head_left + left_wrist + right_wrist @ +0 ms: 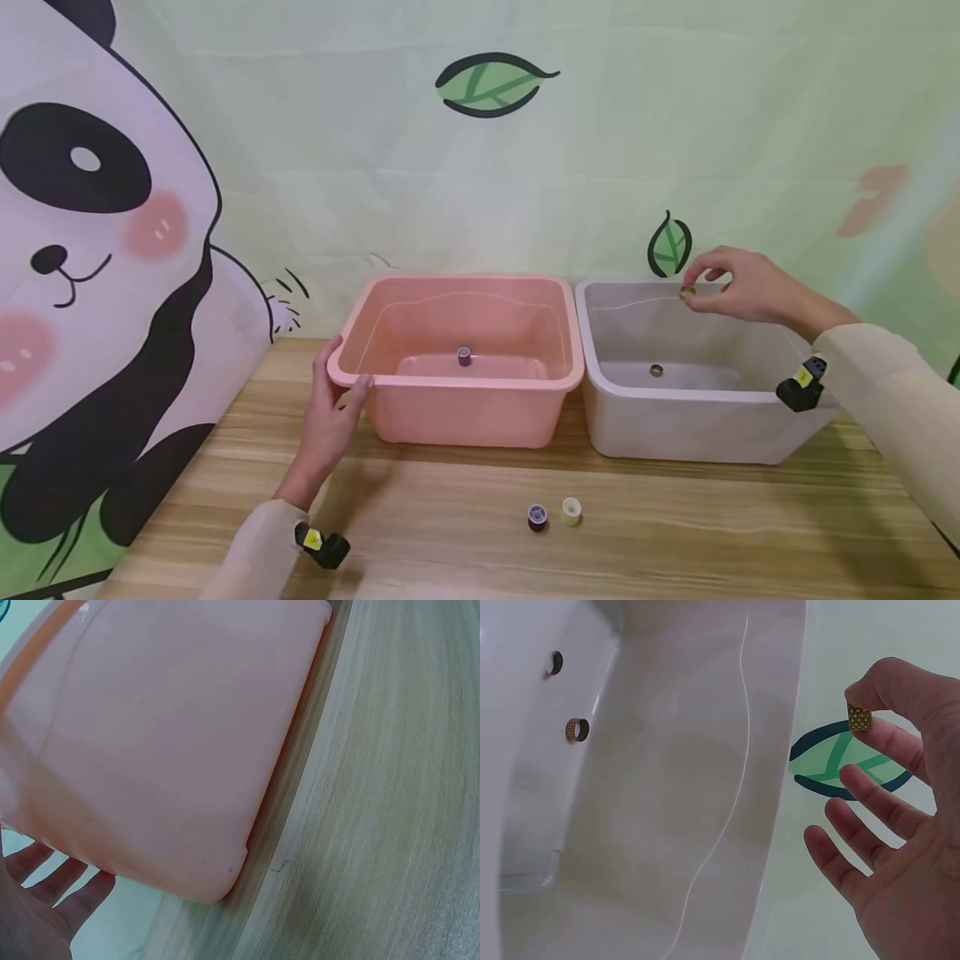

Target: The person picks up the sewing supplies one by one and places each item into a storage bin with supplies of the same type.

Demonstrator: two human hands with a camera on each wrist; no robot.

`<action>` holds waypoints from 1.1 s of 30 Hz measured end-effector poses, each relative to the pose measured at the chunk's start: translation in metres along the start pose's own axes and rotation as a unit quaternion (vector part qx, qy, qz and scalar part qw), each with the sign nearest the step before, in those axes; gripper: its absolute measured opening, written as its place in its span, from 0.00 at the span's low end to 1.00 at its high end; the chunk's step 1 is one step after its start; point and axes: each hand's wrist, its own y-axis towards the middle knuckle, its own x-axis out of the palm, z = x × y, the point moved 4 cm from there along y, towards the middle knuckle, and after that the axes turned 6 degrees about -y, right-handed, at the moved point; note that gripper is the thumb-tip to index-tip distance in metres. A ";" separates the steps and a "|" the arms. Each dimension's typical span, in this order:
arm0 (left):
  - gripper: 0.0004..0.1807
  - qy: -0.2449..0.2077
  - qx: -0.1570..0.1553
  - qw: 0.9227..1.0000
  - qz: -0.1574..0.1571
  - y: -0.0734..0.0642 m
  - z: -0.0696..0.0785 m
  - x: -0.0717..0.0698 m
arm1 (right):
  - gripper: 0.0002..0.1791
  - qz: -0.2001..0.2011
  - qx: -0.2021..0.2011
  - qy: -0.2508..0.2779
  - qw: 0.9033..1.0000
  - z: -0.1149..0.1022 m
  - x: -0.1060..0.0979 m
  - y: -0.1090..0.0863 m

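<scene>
My right hand (738,286) is above the grey plastic bin (690,398), near its back rim. Between thumb and index finger it pinches a small gold ring (859,718) with a dotted surface; the other fingers are spread. Another gold ring (656,370) lies on that bin's floor. The right wrist view also shows a darker ring shape (553,663) beside it, perhaps a reflection. My left hand (333,417) grips the front left corner of the pink bin (465,412), thumb at the rim and fingers along the outside. A small purple, spool-like piece (464,357) stands inside the pink bin.
Two small cylindrical pieces, one dark purple (537,517) and one cream (572,511), stand on the wooden table (450,492) in front of the bins. The bins stand side by side, close against a printed panda backdrop (337,192).
</scene>
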 end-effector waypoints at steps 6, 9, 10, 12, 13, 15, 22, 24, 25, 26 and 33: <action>0.41 -0.001 0.001 1.000 0.000 -0.001 0.001 0.001 | 0.14 -0.007 0.006 -0.001 1.000 0.004 0.001 0.001; 0.42 0.002 -0.002 1.000 0.001 -0.001 0.000 0.000 | 0.15 -0.014 0.011 -0.002 1.000 0.006 0.002 0.002; 0.42 0.003 -0.004 1.000 0.000 -0.001 0.000 0.000 | 0.15 -0.016 0.010 -0.005 1.000 0.007 0.002 0.002; 0.42 0.003 -0.004 1.000 0.000 0.000 0.000 0.000 | 0.18 -0.022 0.008 -0.007 1.000 0.007 0.002 0.001; 0.42 0.003 -0.003 1.000 -0.001 -0.001 0.000 0.001 | 0.20 -0.026 0.007 -0.007 1.000 0.007 0.003 0.001; 0.42 0.003 -0.004 1.000 -0.002 -0.001 0.001 0.001 | 0.25 -0.033 0.001 -0.009 0.999 0.007 0.003 0.000; 0.42 0.002 -0.003 1.000 -0.001 -0.001 0.001 0.001 | 0.32 -0.039 -0.007 -0.005 0.999 0.006 0.003 0.000; 0.41 0.004 -0.003 1.000 0.000 -0.001 0.001 0.001 | 0.32 -0.038 -0.008 -0.006 0.999 0.007 0.003 0.000; 0.41 0.006 -0.002 1.000 0.000 -0.001 0.001 0.001 | 0.32 -0.038 -0.008 -0.007 0.999 0.006 0.003 0.000; 0.41 0.006 -0.002 1.000 0.000 -0.001 0.000 0.001 | 0.32 -0.038 -0.009 -0.007 0.999 0.007 0.003 0.001; 0.41 0.004 0.004 1.000 0.000 0.000 -0.001 0.000 | 0.33 -0.042 -0.012 -0.004 0.999 0.005 0.004 0.000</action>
